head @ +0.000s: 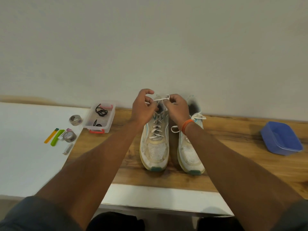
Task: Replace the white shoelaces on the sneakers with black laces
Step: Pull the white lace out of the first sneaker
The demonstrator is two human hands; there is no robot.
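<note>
Two white sneakers stand side by side on the wooden table, toes toward me. The left sneaker (155, 144) has its white lace (155, 129) threaded through the eyelets. Above its collar, my left hand (143, 109) and my right hand (178, 110) each pinch an end of that lace, with a small knot (167, 97) stretched between them. The right sneaker (190, 152) has loose white lace loops (198, 116) on its tongue. Black laces (101, 111) lie coiled in a clear plastic box (109, 125) to the left.
A blue plastic tub (281, 139) sits at the right. On a white sheet (25, 147) at the left lie two tape rolls (70, 136), a green clip (56, 137), an orange stick (50, 135) and a small metal tool (68, 148). A wall stands close behind the shoes.
</note>
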